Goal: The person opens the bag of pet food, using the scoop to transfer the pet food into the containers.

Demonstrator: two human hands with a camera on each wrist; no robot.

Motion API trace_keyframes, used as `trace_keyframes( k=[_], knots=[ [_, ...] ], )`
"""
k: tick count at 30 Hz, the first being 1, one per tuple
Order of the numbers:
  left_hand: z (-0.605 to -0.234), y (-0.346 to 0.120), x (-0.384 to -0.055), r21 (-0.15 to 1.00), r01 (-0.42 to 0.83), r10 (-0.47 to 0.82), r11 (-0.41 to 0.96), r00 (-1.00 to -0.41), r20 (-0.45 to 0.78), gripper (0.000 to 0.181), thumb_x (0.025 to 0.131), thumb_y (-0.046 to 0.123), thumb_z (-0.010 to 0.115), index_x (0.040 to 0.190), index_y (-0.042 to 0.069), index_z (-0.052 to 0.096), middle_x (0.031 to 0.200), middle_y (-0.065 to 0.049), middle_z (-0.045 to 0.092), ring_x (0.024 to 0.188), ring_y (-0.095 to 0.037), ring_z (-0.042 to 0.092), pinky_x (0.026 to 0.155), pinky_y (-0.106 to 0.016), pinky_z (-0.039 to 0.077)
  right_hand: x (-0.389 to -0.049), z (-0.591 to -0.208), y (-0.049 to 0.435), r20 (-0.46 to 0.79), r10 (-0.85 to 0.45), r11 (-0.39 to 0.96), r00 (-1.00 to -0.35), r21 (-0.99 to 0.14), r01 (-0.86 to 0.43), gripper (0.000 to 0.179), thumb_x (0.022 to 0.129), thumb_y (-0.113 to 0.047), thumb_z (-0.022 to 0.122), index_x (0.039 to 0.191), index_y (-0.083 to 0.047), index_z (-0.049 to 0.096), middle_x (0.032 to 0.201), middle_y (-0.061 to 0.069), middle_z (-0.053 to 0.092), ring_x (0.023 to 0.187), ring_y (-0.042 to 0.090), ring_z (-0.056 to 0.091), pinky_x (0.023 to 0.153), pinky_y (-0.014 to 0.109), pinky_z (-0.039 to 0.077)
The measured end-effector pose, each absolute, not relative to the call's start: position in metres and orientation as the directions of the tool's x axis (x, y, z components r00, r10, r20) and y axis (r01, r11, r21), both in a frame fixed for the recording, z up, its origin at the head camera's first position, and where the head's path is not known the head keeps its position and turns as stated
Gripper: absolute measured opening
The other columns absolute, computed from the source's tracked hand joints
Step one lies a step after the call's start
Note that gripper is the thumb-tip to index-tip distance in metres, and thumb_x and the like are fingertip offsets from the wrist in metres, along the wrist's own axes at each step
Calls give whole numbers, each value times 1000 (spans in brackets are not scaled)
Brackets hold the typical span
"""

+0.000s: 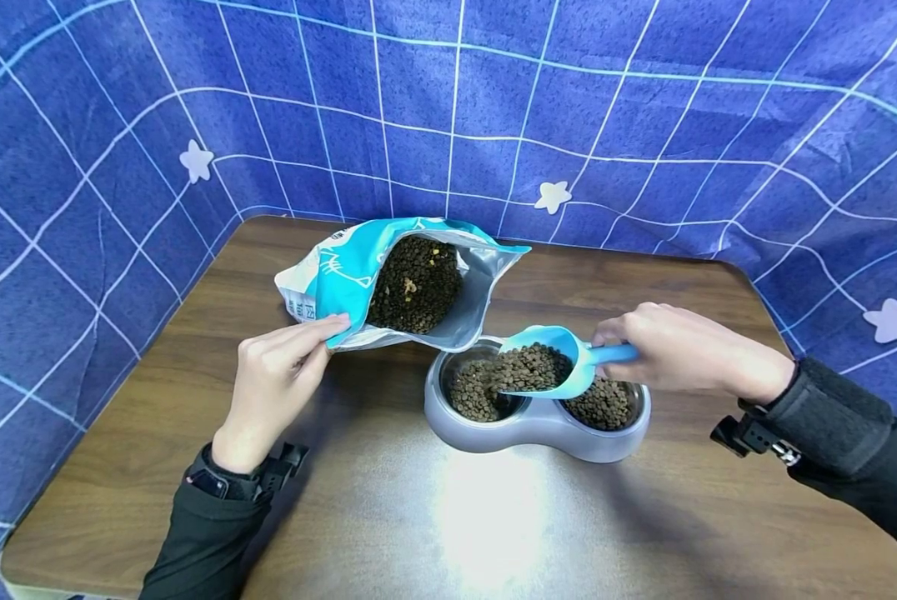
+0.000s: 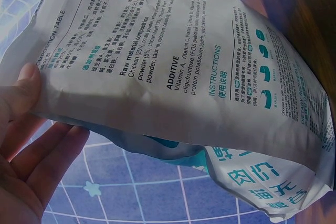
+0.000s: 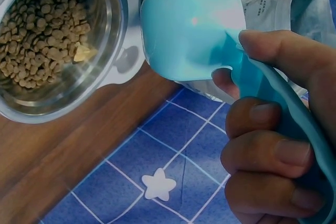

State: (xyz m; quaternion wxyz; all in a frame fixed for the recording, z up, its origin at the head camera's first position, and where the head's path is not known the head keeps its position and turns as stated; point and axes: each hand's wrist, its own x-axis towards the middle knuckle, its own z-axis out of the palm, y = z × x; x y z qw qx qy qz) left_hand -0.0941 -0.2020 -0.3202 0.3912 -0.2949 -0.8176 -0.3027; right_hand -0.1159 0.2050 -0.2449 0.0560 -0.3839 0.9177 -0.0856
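Note:
My right hand [image 1: 662, 346] grips the handle of a light blue scoop [image 3: 191, 24]. Brown kibble fills the scoop, which is tilted over the left bowl of a grey double pet bowl [image 1: 486, 435], and kibble spills from its lip. Both steel bowls contain kibble; the right one [image 3: 44, 35] shows clearly in the right wrist view. My left hand [image 1: 279, 375] pinches the near edge of an open teal and white pet food bag [image 1: 347, 271] between thumb and fingers. The bag lies on its side, its mouth facing the bowls, with dark kibble inside.
A brown wooden table [image 1: 373, 517] holds the bag and the double bowl. Behind and beside it hangs a blue cloth [image 1: 418, 108] with white grid lines and star shapes. Bright light reflects off the tabletop in front of the bowls.

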Motion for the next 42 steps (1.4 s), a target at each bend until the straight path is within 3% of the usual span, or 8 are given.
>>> trace_keyframes(
  k=[9,20,23,29,36,42],
  knots=[
    [-320,-202,-94,252,724,247,642,-506,826,31,81,-5,50,99,0,74,94,-10,73,82,-24,70,52,-26,35,-119,-242,202,-42,-717,689,-696,-195,-698,18,81,-21,74,76,-25,58,60,-17,38,53,-1,35,48,24,34],
    [-319,-202,-94,245,725,249,644,-501,829,31,82,-5,50,99,1,75,93,-11,72,81,-24,70,51,-26,34,-119,-238,198,-30,-748,659,-663,-150,-737,21,81,-22,74,75,-27,55,61,-17,36,54,0,34,48,24,32],
    [-319,-201,-94,253,724,240,642,-503,830,31,81,-6,50,99,1,75,93,-11,72,81,-25,70,51,-27,35,-118,-237,196,-26,-752,656,-659,-131,-743,22,81,-22,74,74,-28,54,62,-17,37,54,1,35,48,25,33],
    [-319,-200,-92,284,720,211,633,-513,832,32,78,-10,53,98,1,75,92,-11,73,79,-28,70,56,-36,46,-114,-236,193,-18,-720,694,-694,-56,-718,27,77,-22,77,72,-26,51,60,-14,38,53,6,37,46,30,35],
    [-320,-202,-92,248,722,247,646,-505,827,32,80,-9,52,100,1,74,94,-11,72,82,-25,70,52,-28,38,-113,-237,194,6,-706,708,-708,22,-706,27,74,-19,78,71,-23,51,59,-12,39,51,9,37,44,31,35],
    [-320,-198,-92,283,722,201,632,-505,839,31,77,-10,53,96,1,75,91,-12,72,79,-29,70,56,-37,45,-111,-237,193,34,-727,686,-685,45,-726,25,73,-17,77,72,-22,52,58,-12,37,51,8,35,44,31,34]
  ],
)
